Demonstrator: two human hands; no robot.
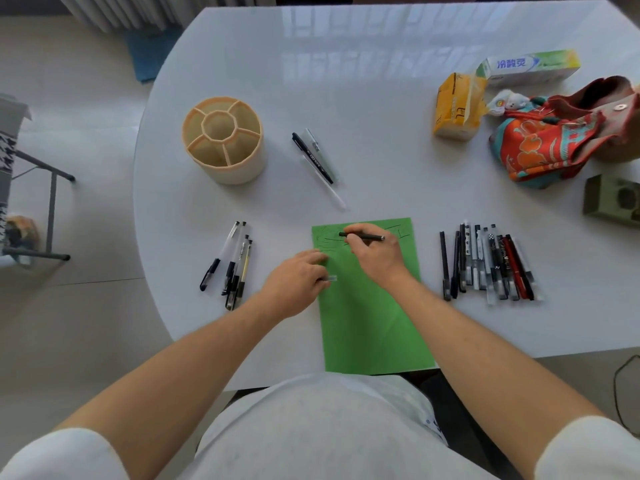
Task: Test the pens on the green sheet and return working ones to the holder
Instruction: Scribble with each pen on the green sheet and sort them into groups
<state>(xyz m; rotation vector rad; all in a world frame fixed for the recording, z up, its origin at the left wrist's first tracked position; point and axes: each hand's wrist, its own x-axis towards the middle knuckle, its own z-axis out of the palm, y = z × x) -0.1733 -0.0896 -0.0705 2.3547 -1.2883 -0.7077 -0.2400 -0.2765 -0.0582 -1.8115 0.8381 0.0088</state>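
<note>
A green sheet lies on the white table in front of me, with black scribbles near its top edge. My right hand grips a black pen, its tip at the left over the scribbles. My left hand rests on the sheet's left edge and holds a clear pen cap. The beige pen holder, divided into compartments, stands empty at the far left. Several pens lie in a row right of the sheet. Another group of pens lies left of it.
Three pens lie between the holder and the sheet. At the far right are a yellow tissue pack, a toothpaste box, a patterned cloth bag and a green box. A chair stands left of the table.
</note>
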